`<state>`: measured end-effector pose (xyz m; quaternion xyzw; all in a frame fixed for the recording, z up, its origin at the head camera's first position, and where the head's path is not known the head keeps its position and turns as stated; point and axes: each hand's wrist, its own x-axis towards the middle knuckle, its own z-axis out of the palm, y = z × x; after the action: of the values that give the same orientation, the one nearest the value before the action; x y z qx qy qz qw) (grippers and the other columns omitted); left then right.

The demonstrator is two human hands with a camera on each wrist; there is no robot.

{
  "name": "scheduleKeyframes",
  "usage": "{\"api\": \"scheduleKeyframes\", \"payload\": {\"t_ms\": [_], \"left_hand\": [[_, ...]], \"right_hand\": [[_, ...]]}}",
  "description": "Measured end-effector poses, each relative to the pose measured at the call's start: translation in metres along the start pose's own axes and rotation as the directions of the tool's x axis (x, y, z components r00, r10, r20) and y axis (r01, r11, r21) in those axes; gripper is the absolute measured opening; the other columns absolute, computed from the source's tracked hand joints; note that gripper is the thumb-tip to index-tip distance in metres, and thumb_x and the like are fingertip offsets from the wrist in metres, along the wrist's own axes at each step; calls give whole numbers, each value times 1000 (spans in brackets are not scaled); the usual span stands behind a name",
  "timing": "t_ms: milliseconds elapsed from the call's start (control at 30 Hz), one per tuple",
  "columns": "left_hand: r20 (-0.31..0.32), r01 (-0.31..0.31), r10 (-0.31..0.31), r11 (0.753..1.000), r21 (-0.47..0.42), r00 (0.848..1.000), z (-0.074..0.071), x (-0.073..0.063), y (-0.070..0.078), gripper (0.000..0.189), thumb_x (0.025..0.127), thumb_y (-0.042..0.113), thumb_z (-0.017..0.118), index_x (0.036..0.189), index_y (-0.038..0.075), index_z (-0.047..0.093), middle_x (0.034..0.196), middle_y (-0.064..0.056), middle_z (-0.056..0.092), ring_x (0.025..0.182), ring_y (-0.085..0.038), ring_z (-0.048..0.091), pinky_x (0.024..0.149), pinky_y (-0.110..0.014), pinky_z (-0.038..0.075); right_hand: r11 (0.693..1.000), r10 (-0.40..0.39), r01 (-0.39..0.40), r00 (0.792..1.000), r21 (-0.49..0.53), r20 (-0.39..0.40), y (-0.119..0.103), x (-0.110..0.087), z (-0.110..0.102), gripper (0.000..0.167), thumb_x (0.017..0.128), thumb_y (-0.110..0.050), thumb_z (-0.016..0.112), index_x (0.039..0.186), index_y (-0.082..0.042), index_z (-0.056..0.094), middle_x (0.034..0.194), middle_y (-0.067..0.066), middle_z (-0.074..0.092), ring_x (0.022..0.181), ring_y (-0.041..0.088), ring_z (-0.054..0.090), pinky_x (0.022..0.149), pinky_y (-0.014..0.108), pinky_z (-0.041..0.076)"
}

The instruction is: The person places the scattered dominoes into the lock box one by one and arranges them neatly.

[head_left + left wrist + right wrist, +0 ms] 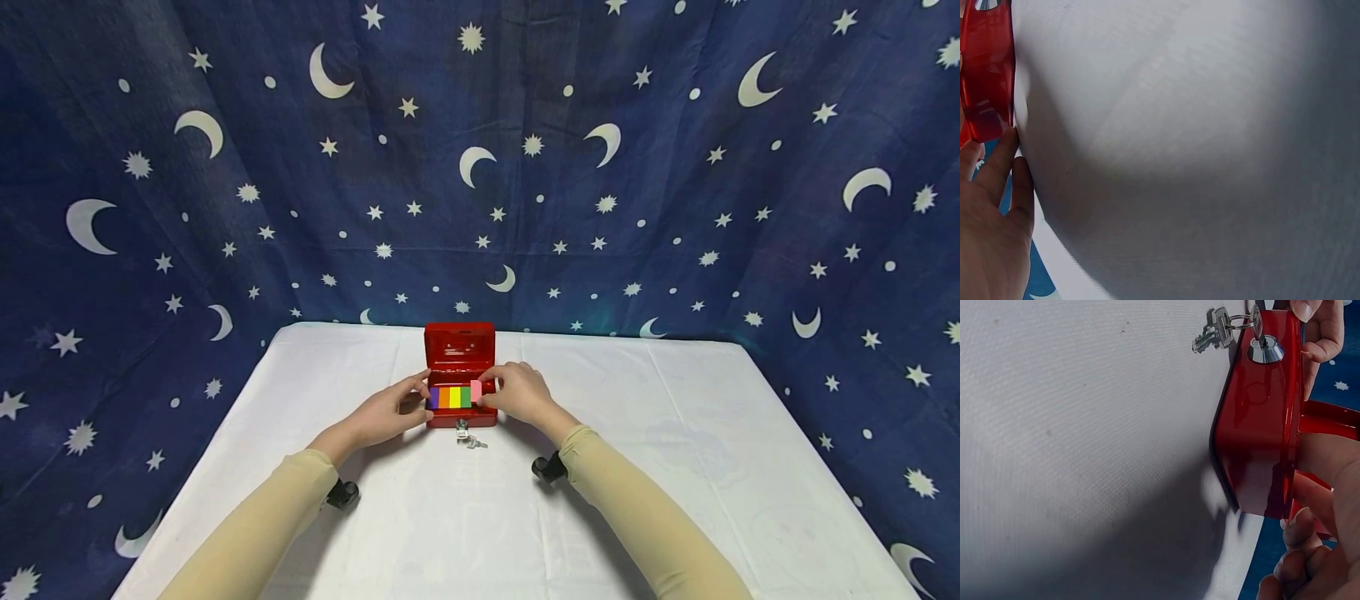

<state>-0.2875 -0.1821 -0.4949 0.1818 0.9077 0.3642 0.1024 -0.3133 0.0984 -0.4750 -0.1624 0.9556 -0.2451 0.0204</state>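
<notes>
A small red cash box [462, 421] stands on the table with its lid [460, 343] raised. Inside lies a row of flat coloured pieces: purple [434, 397], orange [444, 397], yellow [455, 397] and green [466, 397]. At the row's right end, my right hand [522, 392] pinches a pink piece [476, 391] between thumb and fingers. In the right wrist view, that hand [1335, 506] reaches over the box wall, and the piece is hidden. My left hand [392, 412] holds the box's left end; the left wrist view shows its fingertips [1009, 134] against the wall.
Keys [476, 443] hang from the lock [1265, 350] on the box's front. White cloth [480, 517] covers the table. Behind rises a dark blue curtain [555, 217] with moons and stars. Dark camera mounts [343, 495] sit at both wrists.
</notes>
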Motion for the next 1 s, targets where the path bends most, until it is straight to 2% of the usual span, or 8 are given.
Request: {"api": "scheduleKeyframes", "payload": {"t_ms": [133, 333, 733, 1000], "left_hand": [[0, 12, -12, 1000, -5, 1000, 1, 0, -1, 24, 95, 40, 71, 108, 30, 54, 164, 13, 31, 141, -20, 47, 118, -54, 32], [-1, -1, 1, 1000, -11, 1000, 1, 0, -1, 24, 95, 40, 71, 109, 28, 55, 165, 11, 31, 141, -21, 48, 117, -55, 32], [-10, -11, 11, 1000, -5, 1000, 0, -1, -2, 24, 95, 41, 71, 109, 29, 55, 164, 12, 32, 140, -20, 48, 117, -55, 32], [0, -13, 13, 1000, -5, 1000, 1, 1, -2, 24, 96, 41, 70, 111, 28, 55, 165, 9, 31, 143, -23, 44, 116, -58, 32]], "right_hand": [[1000, 4, -4, 1000, -14, 6, -1, 0, 1, 36, 84, -35, 83, 116, -22, 77, 82, -6, 61, 84, 19, 52, 79, 38, 44], [999, 19, -18, 1000, -44, 13, -3, 1, 2, 35, 84, -33, 82, 117, -20, 77, 85, -6, 64, 86, 20, 52, 81, 39, 45], [995, 52, -50, 998, -82, 23, -6, 3, 5, 36, 84, -32, 82, 117, -19, 77, 102, -1, 72, 96, 23, 57, 90, 44, 47], [993, 85, -81, 995, -85, 46, -8, 4, 7, 35, 83, -30, 83, 116, -19, 77, 102, -1, 71, 95, 23, 55, 91, 44, 46]]}}
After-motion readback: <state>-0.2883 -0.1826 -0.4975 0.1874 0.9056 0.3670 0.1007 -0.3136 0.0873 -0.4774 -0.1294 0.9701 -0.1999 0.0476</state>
